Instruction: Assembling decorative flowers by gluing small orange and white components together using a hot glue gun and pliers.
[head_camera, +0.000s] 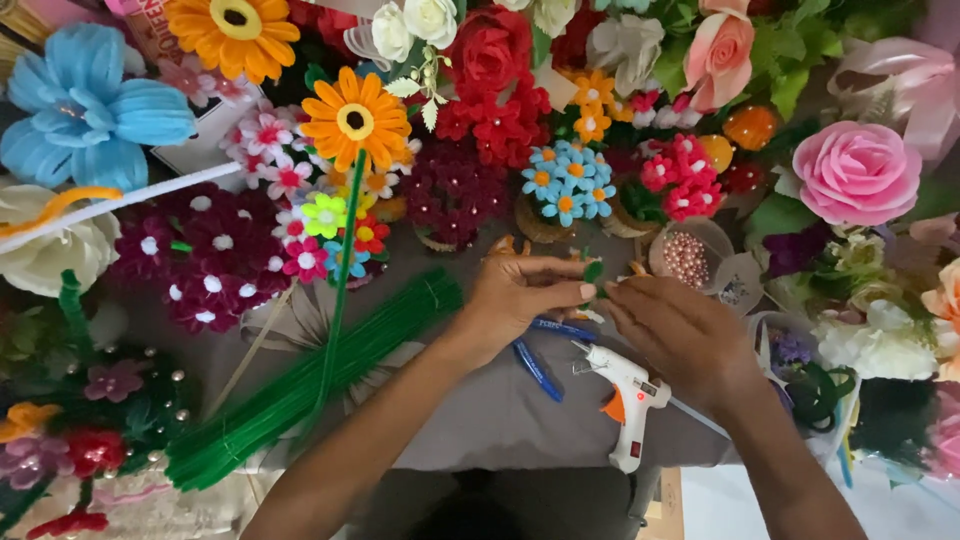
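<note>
Head view shows both hands, left hand and right hand, pinching a tiny green leaf piece near the worktop's far edge; likely feather-light, soft, best held by its edges.

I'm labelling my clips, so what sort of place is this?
Probably a craft table for handmade artificial flowers. A bundle of green fuzzy wire stems lies beside a white glue gun with an orange trigger, ringed by finished flowers like the orange fuzzy-wire daisy.

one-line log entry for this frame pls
left hand: pinching small green piece | right hand: fingertips at piece | glue gun: lying on table, untouched
</note>
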